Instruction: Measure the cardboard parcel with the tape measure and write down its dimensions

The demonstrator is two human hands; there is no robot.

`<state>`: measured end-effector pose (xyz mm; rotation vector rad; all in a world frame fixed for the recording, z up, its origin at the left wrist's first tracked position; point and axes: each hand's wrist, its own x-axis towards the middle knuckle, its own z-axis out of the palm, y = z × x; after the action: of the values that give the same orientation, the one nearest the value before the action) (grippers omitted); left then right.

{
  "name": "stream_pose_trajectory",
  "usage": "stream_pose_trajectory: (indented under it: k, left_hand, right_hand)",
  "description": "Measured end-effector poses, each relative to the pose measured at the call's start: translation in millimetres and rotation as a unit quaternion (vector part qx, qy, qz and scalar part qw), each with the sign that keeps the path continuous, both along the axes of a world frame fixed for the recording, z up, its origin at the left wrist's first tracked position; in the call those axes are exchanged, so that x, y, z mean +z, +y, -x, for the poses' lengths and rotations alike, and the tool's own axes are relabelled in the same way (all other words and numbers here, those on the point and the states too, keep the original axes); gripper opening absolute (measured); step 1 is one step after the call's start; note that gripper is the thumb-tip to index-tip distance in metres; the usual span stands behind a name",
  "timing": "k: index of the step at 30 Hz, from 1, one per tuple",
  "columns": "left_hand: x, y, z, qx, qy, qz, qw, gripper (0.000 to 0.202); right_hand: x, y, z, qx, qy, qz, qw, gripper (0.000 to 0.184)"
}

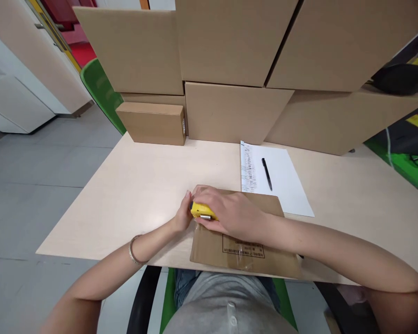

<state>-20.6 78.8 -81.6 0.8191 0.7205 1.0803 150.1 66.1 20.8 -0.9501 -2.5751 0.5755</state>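
My right hand (235, 213) is closed around a yellow hand tool (201, 210) with a small metal piece on its near side; most of the tool is hidden in the palm. It lies over the upper left part of a flat brown cardboard box (209, 253), which has a printed label frame and clear tape. My left hand (184, 214) is at the box's left edge, close against the dark left end of the tool. Its thumb points up, while its other fingers are mostly hidden, so I cannot make out its grip.
Beyond the box, a black pen (266, 174) rests on a partly written white sheet (289, 185). Large cardboard boxes (230, 111) are stacked along the back of the table (142, 185). A smaller carton (156, 125) stands before them at left, near a green chair (101, 93).
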Motion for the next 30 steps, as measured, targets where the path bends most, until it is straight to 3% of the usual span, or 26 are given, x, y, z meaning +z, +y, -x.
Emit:
stream_pose_trajectory:
  k: [2,5,8,11,14,18,30]
  left_hand:
    - [0.3,3.6,4.0,-0.029,0.02,-0.054,0.998,0.062]
    - [-1.5,8.6,11.0,-0.07,0.075,-0.158,0.982,0.048]
    - [-3.0,10.6,15.2,-0.096,0.135,-0.236,0.958,0.037]
    - [-3.2,10.2,15.1,-0.097,0.145,-0.262,0.949,0.034]
    - [-3.3,9.5,13.8,-0.091,0.154,-0.267,0.947,0.033]
    - [-5.5,9.9,13.9,-0.083,0.17,-0.271,0.944,0.034]
    - [-9.0,10.2,14.2,-0.086,0.163,-0.264,0.947,0.029]
  right_hand:
    - [-1.7,-3.9,-9.0,-0.014,-0.011,0.0,1.0,0.034]
    - [-2.3,-11.4,-41.0,-0.074,-0.01,-0.002,0.997,0.046]
    - [-2.9,-22.1,-94.1,-0.129,0.021,0.029,0.991,0.037]
    - [-8.2,-35.4,-151.2,-0.192,0.069,0.04,0.978,0.033]
    - [-18.8,-46.9,-186.3,-0.259,0.096,0.032,0.961,0.034]
    - [-27.0,-53.2,-191.2,-0.279,0.113,0.047,0.953,0.035]
    - [-18.3,-54.9,-196.6,-0.286,0.081,0.08,0.952,0.035]
